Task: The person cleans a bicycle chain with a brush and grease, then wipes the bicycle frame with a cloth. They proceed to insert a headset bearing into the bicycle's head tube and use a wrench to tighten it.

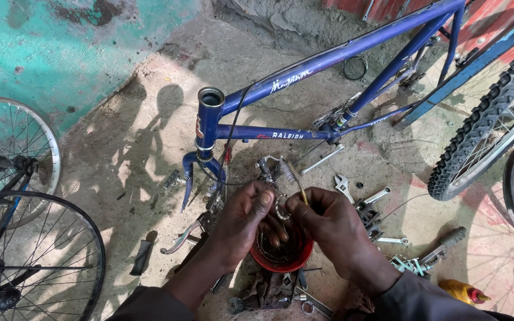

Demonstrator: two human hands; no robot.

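Now, left hand [246, 219]: fingers curled tight, pinching a small metal ring [281, 209] with the thumb on top.
Right hand [328, 221]: fingers closed around a thin brush [295, 178], its bristles pointing up and away.
Ring: held between both hands, just above the red bowl [281, 261].
Bowl: on the ground under the hands, dark and greasy inside.
Bike frame [304, 74]: blue, lying just past the hands.
Wrenches [352, 193]: on the ground to the right.
Yellow bottle [462, 291]: lying near the right sleeve.
Wheels [25, 255]: on the left side.
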